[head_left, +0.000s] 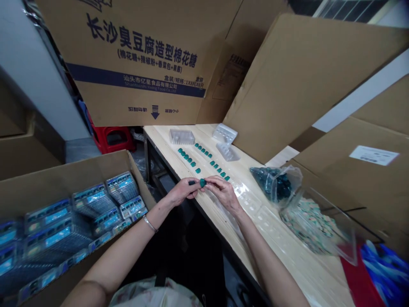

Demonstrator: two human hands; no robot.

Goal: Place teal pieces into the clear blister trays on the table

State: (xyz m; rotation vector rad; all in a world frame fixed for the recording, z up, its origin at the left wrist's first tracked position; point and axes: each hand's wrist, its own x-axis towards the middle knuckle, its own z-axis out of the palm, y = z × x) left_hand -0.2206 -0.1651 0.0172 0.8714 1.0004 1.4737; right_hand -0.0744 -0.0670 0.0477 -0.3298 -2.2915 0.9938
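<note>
At the near edge of the table, both my hands meet around a small dark green piece. My left hand is closed on it, and another dark bit shows between its fingers. The fingertips of my right hand pinch the same piece from the other side. Just beyond lie two rows of similar green pieces, a left row and a right row. Clear plastic trays stand past the rows: one tray at the far left, another to its right and a third nearer.
A clear bag of dark green pieces sits right of the rows, beside a clear tub of patterned pieces. On the left, an open carton holds stacked blue packs. Large cardboard sheets stand behind the table; a red stool is below.
</note>
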